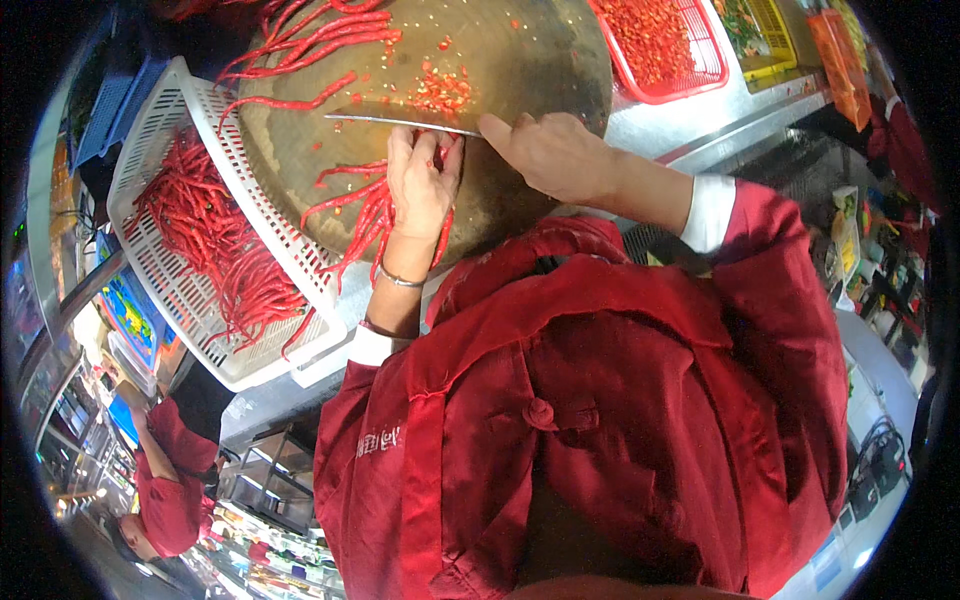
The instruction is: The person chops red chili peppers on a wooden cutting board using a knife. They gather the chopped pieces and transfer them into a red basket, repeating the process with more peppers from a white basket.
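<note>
My left hand (422, 180) presses a bunch of long red chili peppers (367, 214) onto a round wooden chopping board (517, 56). My right hand (551, 154) grips a knife (405, 121), probably a cleaver seen along its edge; its blade lies right beside my left fingertips. Beyond the blade is a small heap of chopped chili (442, 88). More whole chilies (322, 37) lie at the board's far left, and one single chili (292, 103) sits apart from them, nearer to the blade.
A white plastic basket (247, 195) of whole red chilies stands left of the board. At the upper right, a red basket (714, 56) holds chopped chili, with a yellow basket (780, 37) behind it. Another person (169, 495) in red is at the lower left; a red sleeve (904, 142) shows at far right.
</note>
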Demonstrator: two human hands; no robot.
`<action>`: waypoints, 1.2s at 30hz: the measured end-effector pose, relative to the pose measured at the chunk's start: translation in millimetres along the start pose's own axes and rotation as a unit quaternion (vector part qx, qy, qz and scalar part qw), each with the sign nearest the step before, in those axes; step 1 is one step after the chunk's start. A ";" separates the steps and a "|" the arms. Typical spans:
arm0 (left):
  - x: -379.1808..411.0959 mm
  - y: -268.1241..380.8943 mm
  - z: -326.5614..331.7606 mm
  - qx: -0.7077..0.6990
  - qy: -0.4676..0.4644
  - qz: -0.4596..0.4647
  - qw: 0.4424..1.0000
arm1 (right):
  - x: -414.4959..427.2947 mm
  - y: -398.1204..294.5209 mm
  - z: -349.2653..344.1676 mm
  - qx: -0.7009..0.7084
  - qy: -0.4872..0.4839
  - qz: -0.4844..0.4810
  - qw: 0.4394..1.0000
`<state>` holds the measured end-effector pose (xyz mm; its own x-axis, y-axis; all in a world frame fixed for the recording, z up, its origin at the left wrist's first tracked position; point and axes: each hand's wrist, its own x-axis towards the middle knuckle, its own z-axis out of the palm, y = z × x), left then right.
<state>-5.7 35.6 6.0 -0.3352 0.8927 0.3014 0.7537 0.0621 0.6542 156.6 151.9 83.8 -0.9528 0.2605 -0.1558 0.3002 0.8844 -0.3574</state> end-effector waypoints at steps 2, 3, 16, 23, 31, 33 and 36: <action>-0.8 4.2 -1.9 0.003 -0.007 -0.006 1.000 | 3.2 7.8 2.1 0.008 0.036 0.034 0.999; -3.1 7.1 -3.5 0.002 -0.008 -0.002 1.000 | -1.6 8.7 -0.9 0.015 0.008 0.069 0.997; -6.1 -2.3 -1.4 -0.037 -0.005 -0.038 0.999 | 1.2 -2.7 -0.5 0.052 0.008 0.019 0.998; -4.0 1.6 0.3 -0.011 0.029 -0.016 0.999 | -27.6 11.6 -13.4 0.056 0.060 0.108 0.991; -4.2 -1.0 -1.3 -0.023 0.020 0.001 1.000 | -11.4 2.9 -5.8 0.122 0.028 0.213 0.969; -5.2 0.6 -3.1 -0.018 0.012 -0.001 1.000 | -7.4 -0.2 1.9 0.111 0.018 0.217 0.970; -6.0 3.2 -4.8 -0.003 0.002 -0.001 1.000 | -6.3 1.4 1.9 0.107 0.032 0.221 0.969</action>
<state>-4.0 28.3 9.6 -0.3397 0.8905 0.3027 0.7492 0.0616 0.6594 163.1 150.8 82.6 -0.7284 0.6244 -0.2819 0.6748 0.5829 -0.4526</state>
